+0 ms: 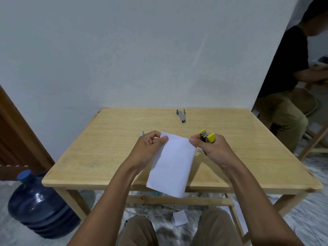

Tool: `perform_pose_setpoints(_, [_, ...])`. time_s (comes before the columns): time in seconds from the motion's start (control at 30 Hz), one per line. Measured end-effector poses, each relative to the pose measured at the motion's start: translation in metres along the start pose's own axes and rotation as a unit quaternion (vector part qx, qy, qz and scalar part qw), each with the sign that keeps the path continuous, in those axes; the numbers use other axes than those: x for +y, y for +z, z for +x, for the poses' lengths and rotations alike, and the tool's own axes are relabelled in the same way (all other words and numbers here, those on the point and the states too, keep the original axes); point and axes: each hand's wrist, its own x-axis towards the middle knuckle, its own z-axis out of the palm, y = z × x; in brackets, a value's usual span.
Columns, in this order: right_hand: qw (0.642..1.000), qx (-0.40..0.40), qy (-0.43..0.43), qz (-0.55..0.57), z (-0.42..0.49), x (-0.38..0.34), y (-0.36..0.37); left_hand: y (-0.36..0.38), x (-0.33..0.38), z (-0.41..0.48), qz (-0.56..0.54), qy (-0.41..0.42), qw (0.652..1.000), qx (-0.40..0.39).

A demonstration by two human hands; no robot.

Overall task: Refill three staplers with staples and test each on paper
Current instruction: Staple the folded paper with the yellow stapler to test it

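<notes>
Frame centre: left hand (150,145) pinches paper (173,164); right hand (211,148) grips yellow stapler (206,136). Test step; next, feed paper edge between jaws.

Illumination is soft, even and cool; the white wall (124,50) reads bluish. The paper (172,164) pinched by my left hand (149,147) is the brightest area, nearly without surface detail. It casts a faint, soft-edged shadow on the wooden table (106,148) (to its right, beneath my right hand (213,148)). The yellow stapler (207,137) gripped there renders sharp. A small glint sits on the blue water jug (38,197). Wide-angle distortion bows the table edges; its near right corner and the floor (310,219) beyond it are smeared.
</notes>
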Motion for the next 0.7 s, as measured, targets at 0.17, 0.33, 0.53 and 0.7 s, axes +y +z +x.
perform_pose_setpoints(0.17, [0.988,-0.101,-0.02,-0.115,0.001,-0.011,-0.001,-0.003,0.008,-0.001,0.084,0.025,0.996,-0.024])
perform_pose_setpoints(0.33, [0.986,-0.1,-0.043,-0.123,0.0,-0.01,0.006,-0.007,0.014,-0.002,0.071,-0.016,0.997,-0.04])
perform_pose_setpoints(0.53, [0.983,-0.105,-0.069,-0.13,-0.01,0.0,0.014,-0.022,0.017,-0.007,0.148,-0.03,0.986,-0.074])
perform_pose_setpoints(0.7, [0.961,-0.197,-0.002,-0.193,-0.002,-0.016,0.009,-0.029,0.036,-0.005,0.227,-0.032,0.962,-0.147])
